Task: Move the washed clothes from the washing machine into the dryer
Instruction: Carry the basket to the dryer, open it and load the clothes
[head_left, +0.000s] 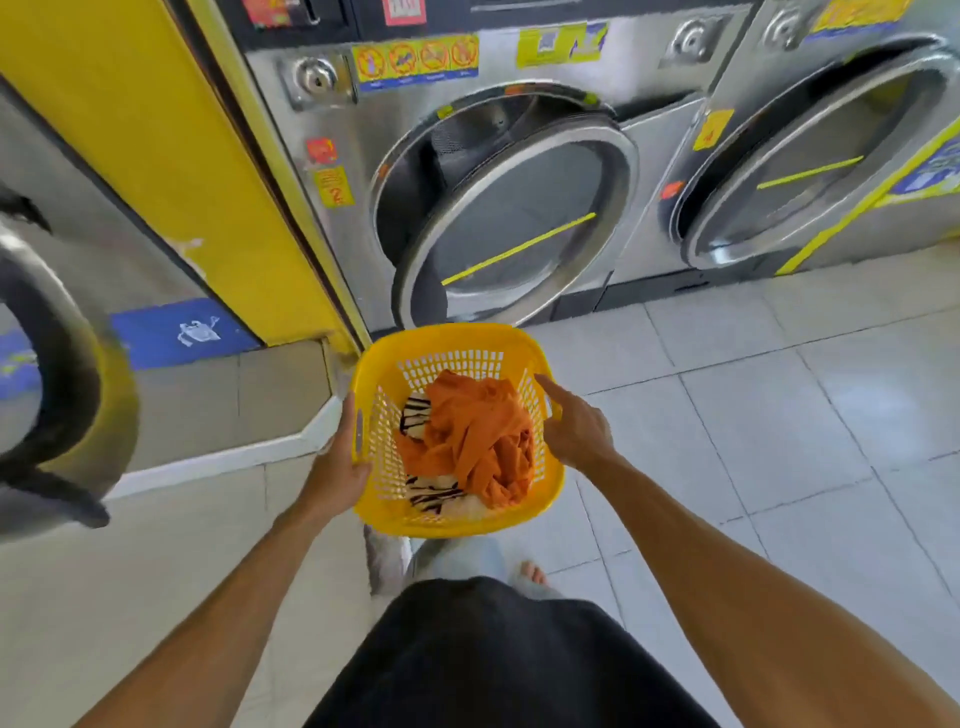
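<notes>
I hold a yellow plastic laundry basket (441, 343) in front of me, above the tiled floor. Inside it lie an orange garment (472, 431) and a white cloth with black stripes (436, 493). My left hand (340, 465) grips the basket's left rim. My right hand (574, 426) holds the right rim, with the index finger stretched out along it. Straight ahead stands a steel machine (322, 130) marked 2. Its round door (514, 228) hangs open, and the drum (415, 182) behind it looks dark.
A second steel machine (831, 130) with its door ajar stands to the right. A yellow panel (156, 130) and another machine's dark door rim (57, 374) are on the left. A raised step (208, 457) runs along the left. My feet are below the basket.
</notes>
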